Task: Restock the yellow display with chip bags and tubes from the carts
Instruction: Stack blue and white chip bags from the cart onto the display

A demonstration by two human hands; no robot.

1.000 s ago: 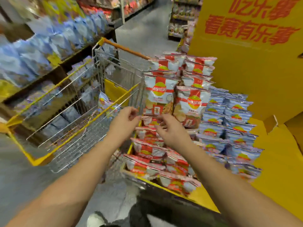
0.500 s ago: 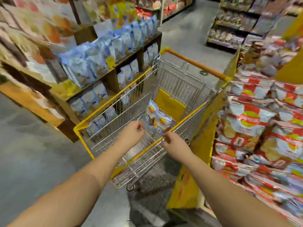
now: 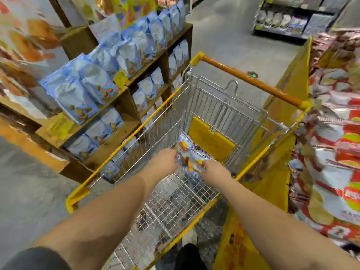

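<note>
A wire shopping cart (image 3: 124, 139) with yellow rims and an orange handle stands in front of me. Deep inside it lie blue chip bags (image 3: 191, 154) against the yellow flap. My left hand (image 3: 164, 159) grips the left edge of the bags and my right hand (image 3: 215, 170) grips their right lower corner. How many bags there are I cannot tell. The yellow display (image 3: 272, 184) stands at the right, stacked with red and white chip bags (image 3: 335, 162).
A wooden shelf unit (image 3: 116, 131) full of blue snack packs flanks the cart on the left. Grey floor (image 3: 224, 36) runs ahead to dark shelving (image 3: 292, 18) at the back. My shoe shows below the cart's near rim.
My view turned left, from the display's red bags to the cart. Both hands left the display, reached down into the cart and took hold of the blue bags.
</note>
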